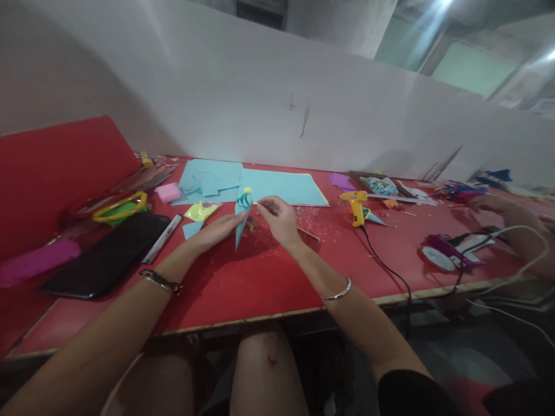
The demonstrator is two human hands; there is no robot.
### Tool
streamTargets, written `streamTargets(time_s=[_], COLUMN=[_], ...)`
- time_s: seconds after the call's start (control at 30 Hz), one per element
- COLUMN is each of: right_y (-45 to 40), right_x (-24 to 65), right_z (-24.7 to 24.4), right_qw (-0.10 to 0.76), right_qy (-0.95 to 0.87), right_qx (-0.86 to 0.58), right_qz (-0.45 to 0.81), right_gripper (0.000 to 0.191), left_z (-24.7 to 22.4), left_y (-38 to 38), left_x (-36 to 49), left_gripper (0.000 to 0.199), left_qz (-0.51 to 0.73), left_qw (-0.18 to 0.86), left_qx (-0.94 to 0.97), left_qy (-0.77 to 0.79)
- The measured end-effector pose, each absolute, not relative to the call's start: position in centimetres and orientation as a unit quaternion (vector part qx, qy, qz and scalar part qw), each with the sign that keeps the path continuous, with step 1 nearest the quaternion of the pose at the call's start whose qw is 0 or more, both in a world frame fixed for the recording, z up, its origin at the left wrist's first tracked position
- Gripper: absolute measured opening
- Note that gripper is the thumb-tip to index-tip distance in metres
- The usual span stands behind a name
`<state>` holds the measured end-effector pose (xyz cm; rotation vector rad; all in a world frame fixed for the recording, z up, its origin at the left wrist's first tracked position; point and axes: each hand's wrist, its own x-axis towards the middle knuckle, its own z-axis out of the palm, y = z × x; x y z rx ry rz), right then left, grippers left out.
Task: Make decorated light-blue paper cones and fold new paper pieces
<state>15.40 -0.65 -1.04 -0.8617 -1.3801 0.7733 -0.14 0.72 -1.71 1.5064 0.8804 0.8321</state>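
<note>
Blue paper cone held point-down above a red table

The blue paper cone (240, 232) is gripped near its wide end between the thumb and fingers of the left hand (220, 231), clear of the red table (208, 306). Its point is directed downward, and its rounded, striped top is capped by a small yellow ball (248, 190). The right hand (281, 222) is raised just beside that top, with thumb and forefinger pinched together; whether anything small is held between them, or whether the cone is touched, cannot be told.

Behind the hands, blue paper sheets (281, 184) are spread along the wall. To their left a pink block (168, 192) is seen, with a yellow packet (202, 212) nearer the left hand. A marker (162, 238) is laid alongside a black flat device (108, 254). A thin stick (309, 233) is placed near the right wrist, among scattered scraps.

Farther right, a yellow glue gun (355, 207) is stood with its black cord run over the table edge, and a second blue cone (376, 218) is partly hidden behind it. Purple paper (341, 182) and a tray (380, 186) of blue and white pieces are set beyond. At the far right, another person's hand (489, 203) is partly shown.
</note>
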Motion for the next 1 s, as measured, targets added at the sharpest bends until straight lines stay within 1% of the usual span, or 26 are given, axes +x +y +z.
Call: streamTargets(time_s=[0.1,0.2,0.43,0.73,0.87,1.0], right_y=[-0.4,-0.4,-0.6,-0.9,-1.2,-1.4], right_x=[15.4,15.5,15.4,15.2,15.1,15.1], right_z=[-1.2,-1.2,-1.1,-1.0,-0.6,-0.5], right_qw=[0.618,0.618,0.631,0.613,0.614,0.608], right_qy=[-0.596,-0.589,-0.585,-0.596,-0.597,-0.604], right_qx=[-0.372,-0.372,-0.352,-0.336,-0.337,-0.341], right_qz=[0.353,0.365,0.369,0.395,0.392,0.387], right_gripper=[0.014,0.018,0.011,0.013,0.013,0.012], left_z=[-1.3,-1.0,-1.1,-1.7,-1.8,-2.2], left_y=[0.5,0.3,0.4,0.7,0.8,1.0], left_x=[-0.2,-0.2,-0.4,-0.8,-0.9,-1.0], left_gripper=[0.047,0.047,0.047,0.041,0.038,0.044], left_qz=[0.322,0.323,0.305,0.277,0.298,0.298], left_qw=[0.555,0.541,0.529,0.494,0.497,0.492], left_qx=[0.664,0.670,0.691,0.720,0.704,0.696], left_qy=[0.384,0.392,0.387,0.401,0.411,0.428])
